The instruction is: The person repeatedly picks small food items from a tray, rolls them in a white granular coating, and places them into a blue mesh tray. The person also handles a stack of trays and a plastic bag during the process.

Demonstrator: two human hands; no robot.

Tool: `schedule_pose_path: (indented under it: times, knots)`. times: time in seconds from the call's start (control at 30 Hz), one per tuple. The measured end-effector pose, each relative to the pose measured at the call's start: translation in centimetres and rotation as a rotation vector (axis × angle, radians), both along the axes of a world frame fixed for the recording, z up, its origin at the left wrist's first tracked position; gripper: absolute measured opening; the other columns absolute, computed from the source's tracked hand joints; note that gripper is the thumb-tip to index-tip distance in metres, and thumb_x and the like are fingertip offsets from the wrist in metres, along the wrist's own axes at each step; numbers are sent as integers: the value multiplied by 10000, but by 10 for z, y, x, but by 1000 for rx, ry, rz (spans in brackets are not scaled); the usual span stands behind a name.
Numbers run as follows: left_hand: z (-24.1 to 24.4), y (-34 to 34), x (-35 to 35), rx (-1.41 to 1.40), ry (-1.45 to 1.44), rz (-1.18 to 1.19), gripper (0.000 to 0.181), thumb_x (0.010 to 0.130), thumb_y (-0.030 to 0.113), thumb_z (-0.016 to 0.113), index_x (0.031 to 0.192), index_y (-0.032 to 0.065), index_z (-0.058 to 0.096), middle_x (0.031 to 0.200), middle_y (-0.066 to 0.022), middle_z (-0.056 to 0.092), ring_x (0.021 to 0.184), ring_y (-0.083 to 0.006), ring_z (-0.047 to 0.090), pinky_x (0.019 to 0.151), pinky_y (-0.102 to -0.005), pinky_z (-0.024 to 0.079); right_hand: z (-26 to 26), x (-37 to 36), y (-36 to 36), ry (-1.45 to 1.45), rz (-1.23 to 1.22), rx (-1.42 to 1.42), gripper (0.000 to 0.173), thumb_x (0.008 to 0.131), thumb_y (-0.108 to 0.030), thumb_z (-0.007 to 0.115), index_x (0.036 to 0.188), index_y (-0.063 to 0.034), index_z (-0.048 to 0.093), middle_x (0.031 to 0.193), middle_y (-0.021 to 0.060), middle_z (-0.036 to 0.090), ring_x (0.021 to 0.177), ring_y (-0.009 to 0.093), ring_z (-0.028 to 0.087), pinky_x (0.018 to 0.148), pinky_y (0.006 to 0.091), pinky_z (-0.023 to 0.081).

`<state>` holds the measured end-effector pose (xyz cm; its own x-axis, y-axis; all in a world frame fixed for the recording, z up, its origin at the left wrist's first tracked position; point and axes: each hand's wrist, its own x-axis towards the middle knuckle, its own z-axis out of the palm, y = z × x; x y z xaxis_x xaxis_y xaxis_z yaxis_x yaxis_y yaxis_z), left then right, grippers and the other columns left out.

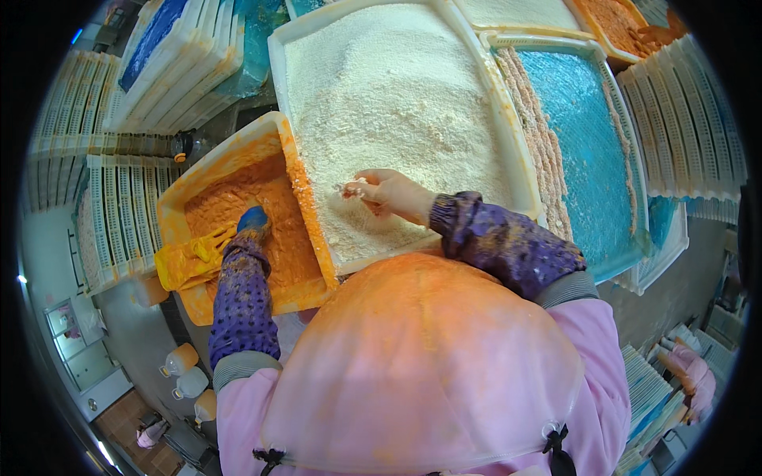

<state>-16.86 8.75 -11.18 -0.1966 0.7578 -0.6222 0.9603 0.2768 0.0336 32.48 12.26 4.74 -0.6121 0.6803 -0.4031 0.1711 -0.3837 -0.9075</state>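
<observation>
My left hand (253,220), in a blue glove and purple dotted sleeve, reaches into an orange paste (286,238) in a stained plastic tub (172,208); its fingers are partly hidden. Beside that wrist, a yellow rubber glove (190,256) lies over the tub's rim. My bare right hand (387,193) is over the near left part of a large white tray (500,101) of pale crumbs (387,89), its fingertips pinched on a small crumb-covered piece (352,190). To the right, a tray lined with blue mesh (583,137) holds rows of crumb-coated strips (539,149).
Stacked white plastic trays (184,71) stand at the left and more stacked trays (684,119) at the right. At the top right, a co-worker's hand (667,33) is over an orange-filled tub (613,27). Several jugs (190,382) stand on the floor, lower left.
</observation>
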Motion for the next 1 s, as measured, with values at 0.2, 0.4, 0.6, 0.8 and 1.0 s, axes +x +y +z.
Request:
schedule_pose_path:
  times: [0.2, 0.4, 0.6, 0.8, 1.0]
  knots:
    - [62, -34, 58, 92, -161, -99, 413, 830, 297, 739, 1116, 4, 682, 1133, -251, 676, 1075, -449, 632, 892, -501, 522, 55, 166, -48, 439, -395, -216, 420, 1040, -376, 561, 1294, -44, 612, 656, -48, 390, 551, 74, 403, 550, 284, 486]
    - [-11, -57, -5, 163, -228, 16, 391, 868, 283, 708, 1096, -32, 671, 1059, -243, 664, 950, -397, 626, 807, -483, 500, 78, 330, -115, -259, -1118, 100, 522, 1018, -517, 592, 1202, -31, 640, 664, -72, 392, 570, 52, 370, 532, 245, 319]
    - [-4, -33, 2, 278, -288, 91, 277, 924, 176, 664, 1084, -51, 669, 1031, -198, 698, 920, -355, 660, 755, -481, 501, 14, 382, -166, -556, -895, -7, 697, 1060, -572, 417, 1468, -11, 489, 1317, 108, 566, 1159, 196, 516, 988, 332, 411]
    - [15, -50, 24, 365, -683, 256, 299, 1001, 89, 578, 1260, -47, 641, 1071, -146, 670, 842, -212, 614, 718, -358, 501, 12, 365, -205, -515, -664, 4, 724, 1076, -545, 369, 1571, -17, 347, 1633, 165, 333, 1526, 267, 284, 1230, 381, 242]
    - [0, -58, 31, 314, -1233, 694, 377, 1037, 52, 540, 1401, -46, 543, 1180, -120, 666, 923, -205, 636, 744, -315, 518, -1, 354, -164, -455, -670, 135, 729, 1073, -562, 351, 1560, -19, 372, 1610, 150, 380, 1510, 263, 322, 1232, 390, 249]
